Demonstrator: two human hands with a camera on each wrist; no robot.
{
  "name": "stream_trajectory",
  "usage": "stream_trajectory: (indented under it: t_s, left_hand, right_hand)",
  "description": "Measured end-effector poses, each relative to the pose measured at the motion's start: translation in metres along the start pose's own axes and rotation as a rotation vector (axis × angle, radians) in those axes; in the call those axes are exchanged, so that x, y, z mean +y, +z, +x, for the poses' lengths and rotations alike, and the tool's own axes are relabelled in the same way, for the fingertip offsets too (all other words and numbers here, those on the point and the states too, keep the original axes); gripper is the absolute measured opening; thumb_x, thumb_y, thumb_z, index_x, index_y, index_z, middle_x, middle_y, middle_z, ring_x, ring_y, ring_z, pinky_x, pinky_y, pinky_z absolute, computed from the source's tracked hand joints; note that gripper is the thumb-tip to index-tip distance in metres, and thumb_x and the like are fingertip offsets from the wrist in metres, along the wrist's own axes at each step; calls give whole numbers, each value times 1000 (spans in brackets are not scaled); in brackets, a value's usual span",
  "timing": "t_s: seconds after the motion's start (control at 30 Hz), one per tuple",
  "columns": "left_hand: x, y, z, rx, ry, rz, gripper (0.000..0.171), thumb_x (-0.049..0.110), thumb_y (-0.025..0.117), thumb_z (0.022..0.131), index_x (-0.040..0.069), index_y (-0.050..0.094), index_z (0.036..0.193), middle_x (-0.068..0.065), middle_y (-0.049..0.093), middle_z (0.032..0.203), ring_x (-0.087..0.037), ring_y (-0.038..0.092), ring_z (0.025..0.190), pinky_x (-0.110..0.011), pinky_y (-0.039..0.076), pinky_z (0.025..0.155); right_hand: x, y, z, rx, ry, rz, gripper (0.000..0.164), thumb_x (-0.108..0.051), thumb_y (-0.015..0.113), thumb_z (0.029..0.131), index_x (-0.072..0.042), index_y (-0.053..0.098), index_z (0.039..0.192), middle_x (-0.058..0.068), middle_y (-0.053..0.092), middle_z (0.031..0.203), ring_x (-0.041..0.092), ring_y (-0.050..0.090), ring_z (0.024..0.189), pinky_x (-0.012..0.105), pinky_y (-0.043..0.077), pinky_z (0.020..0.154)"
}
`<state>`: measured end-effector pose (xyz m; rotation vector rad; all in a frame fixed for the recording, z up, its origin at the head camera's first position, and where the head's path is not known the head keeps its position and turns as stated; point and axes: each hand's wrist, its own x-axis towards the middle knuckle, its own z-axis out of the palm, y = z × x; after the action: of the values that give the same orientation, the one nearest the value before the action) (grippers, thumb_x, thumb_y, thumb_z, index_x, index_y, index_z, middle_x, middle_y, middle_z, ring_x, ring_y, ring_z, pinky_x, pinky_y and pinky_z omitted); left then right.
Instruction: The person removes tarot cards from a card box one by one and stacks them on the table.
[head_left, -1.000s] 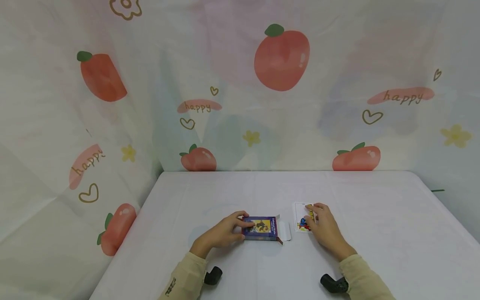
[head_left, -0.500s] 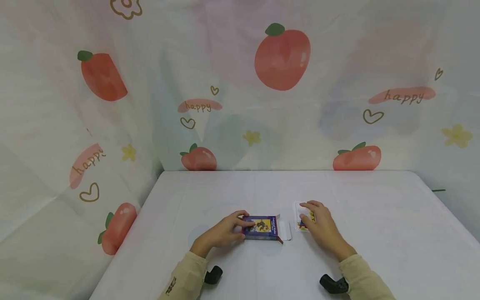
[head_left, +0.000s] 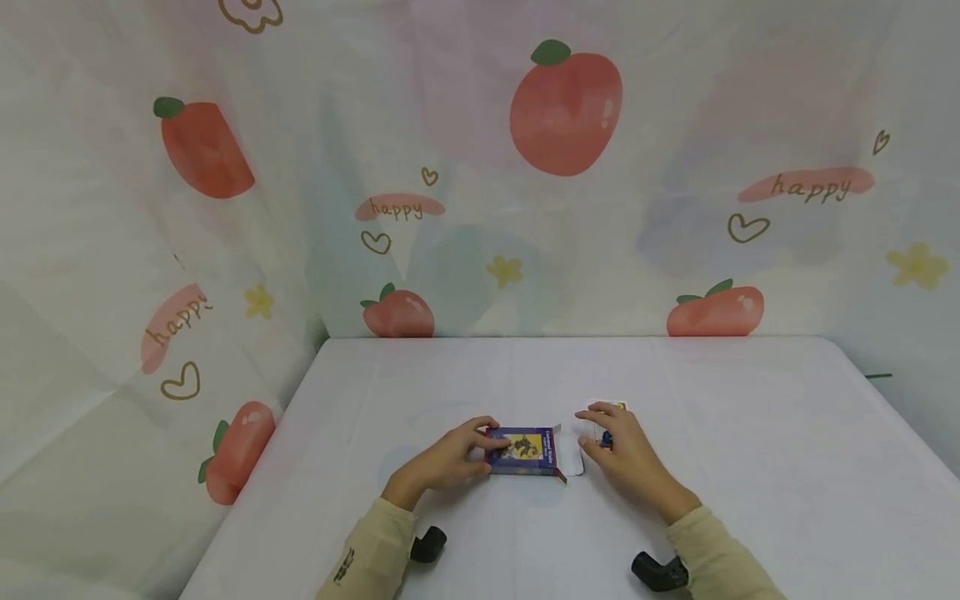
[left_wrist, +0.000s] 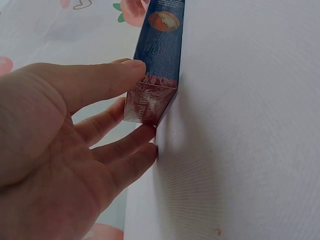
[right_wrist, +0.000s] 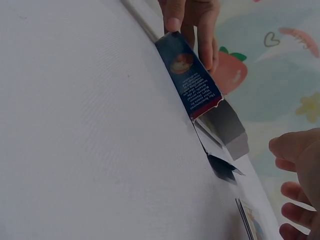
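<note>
A blue and purple card box [head_left: 522, 451] lies flat on the table with its end flap [head_left: 572, 457] open to the right. My left hand [head_left: 447, 460] grips its left end between thumb and fingers; the left wrist view shows the thumb [left_wrist: 107, 80] on the box's near side. Right of the flap, a small stack of picture cards [right_wrist: 249, 220] lies on the table, partly hidden in the head view by my right hand [head_left: 632, 458]. That hand hovers between cards and flap, thumb and fingers spread, holding nothing.
A white cloth covers the table [head_left: 450, 367], which meets a fruit-printed backdrop [head_left: 480, 250] at its far edge. Black curved pieces [head_left: 429, 544] sit beside both sleeve cuffs.
My right hand has moved left off the cards towards the box's open flap, its fingers spreading. The left hand and the box stay in place. The head view has tilted slightly.
</note>
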<state>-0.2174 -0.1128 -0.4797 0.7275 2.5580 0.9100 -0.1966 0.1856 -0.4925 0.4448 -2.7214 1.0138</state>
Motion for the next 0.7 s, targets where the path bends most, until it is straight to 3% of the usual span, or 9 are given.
stream_trajectory:
  t_s: [0.33, 0.7]
  left_hand:
    - [-1, 0, 1, 3, -1, -6, 45, 9, 69, 95, 21, 64, 138, -5, 43, 155, -31, 38, 148, -53, 34, 121]
    - [-1, 1, 1, 2, -8, -4, 45, 9, 70, 94, 22, 65, 137, -4, 43, 154, -29, 38, 148, -52, 35, 121]
  right_hand:
    - [-2, 9, 1, -11, -107, -36, 35, -12, 74, 87, -2, 71, 121, 22, 63, 127, 45, 57, 120, 64, 45, 101]
    - [-6, 15, -3, -45, -93, -68, 29, -12, 77, 86, -7, 75, 114, 16, 66, 125, 41, 58, 119, 60, 48, 100]
